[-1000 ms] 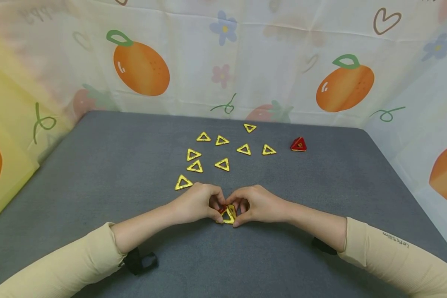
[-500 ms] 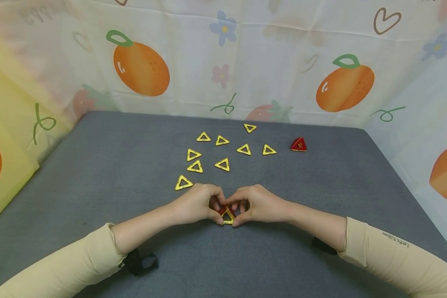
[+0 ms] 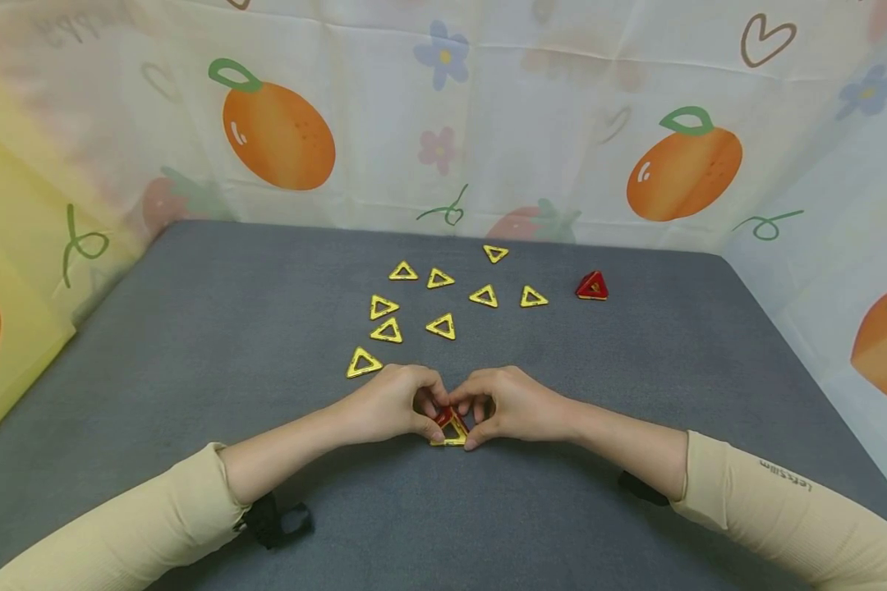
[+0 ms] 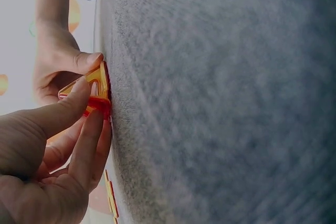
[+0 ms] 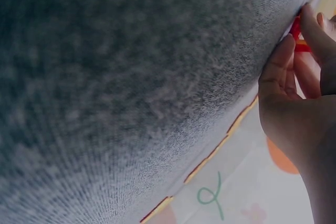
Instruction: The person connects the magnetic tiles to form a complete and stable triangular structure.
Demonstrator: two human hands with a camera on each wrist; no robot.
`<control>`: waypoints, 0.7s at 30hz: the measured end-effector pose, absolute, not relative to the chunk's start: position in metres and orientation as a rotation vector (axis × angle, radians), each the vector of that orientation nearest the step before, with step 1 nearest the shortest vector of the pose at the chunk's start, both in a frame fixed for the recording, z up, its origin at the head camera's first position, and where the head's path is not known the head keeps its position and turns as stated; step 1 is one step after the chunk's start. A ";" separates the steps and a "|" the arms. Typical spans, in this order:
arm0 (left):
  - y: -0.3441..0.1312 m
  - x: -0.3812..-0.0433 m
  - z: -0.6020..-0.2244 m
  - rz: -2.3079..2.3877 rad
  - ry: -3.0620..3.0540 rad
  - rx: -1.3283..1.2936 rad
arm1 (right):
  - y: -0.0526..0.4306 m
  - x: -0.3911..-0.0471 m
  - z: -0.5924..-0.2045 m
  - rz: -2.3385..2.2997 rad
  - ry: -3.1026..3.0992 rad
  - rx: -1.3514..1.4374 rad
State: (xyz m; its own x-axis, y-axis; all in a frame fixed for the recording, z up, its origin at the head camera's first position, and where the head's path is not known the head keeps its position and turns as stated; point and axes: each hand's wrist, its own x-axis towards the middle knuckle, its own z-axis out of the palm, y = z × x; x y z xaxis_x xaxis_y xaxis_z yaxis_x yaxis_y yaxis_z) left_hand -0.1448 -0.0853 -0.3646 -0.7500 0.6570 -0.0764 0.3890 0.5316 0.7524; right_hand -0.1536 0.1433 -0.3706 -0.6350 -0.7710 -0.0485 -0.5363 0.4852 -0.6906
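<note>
At the middle front of the table, both hands hold a small group of triangular magnetic tiles (image 3: pixel 454 444), red and yellow, leaning together into a pyramid shape. My left hand (image 3: pixel 395 402) pinches its left side between thumb and fingers. On the right side, my right hand (image 3: pixel 517 402) grips it the same way, and the index fingertips meet over the top. The left wrist view shows a yellow tile (image 4: pixel 103 77) standing on the table with a red one beside it. From the right wrist, a red tile edge (image 5: pixel 303 46) shows between the fingers. Fingers hide much of the pyramid.
Several yellow triangular tiles lie flat beyond the hands, the nearest tile (image 3: pixel 364 362) just past the left hand. A red pyramid (image 3: pixel 593 286) stands at the back right. Behind the grey table (image 3: pixel 192 345) hangs a fruit-print curtain (image 3: pixel 384 115).
Within the hands, the right side of the tile group has turned from yellow to mostly red as the tiles shifted slightly. Both arms and the loose tiles keep their places.
</note>
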 end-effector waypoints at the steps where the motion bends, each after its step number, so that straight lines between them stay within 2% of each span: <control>1: -0.086 -0.145 -0.365 1.067 2.418 0.859 | 0.143 -0.154 -0.371 -0.922 2.387 -1.101; 21: -0.094 -0.150 -0.363 1.071 2.323 0.840 | 0.142 -0.153 -0.372 -0.891 2.396 -1.113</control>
State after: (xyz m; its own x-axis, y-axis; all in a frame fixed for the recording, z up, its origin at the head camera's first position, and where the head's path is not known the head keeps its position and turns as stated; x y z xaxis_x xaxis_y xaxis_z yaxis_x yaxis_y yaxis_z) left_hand -0.1495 -0.0941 -0.3633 -0.7157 0.6844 -0.1387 0.3391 0.5143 0.7877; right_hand -0.1533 0.1424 -0.3716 -0.6294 -0.7754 -0.0499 -0.5545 0.4932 -0.6703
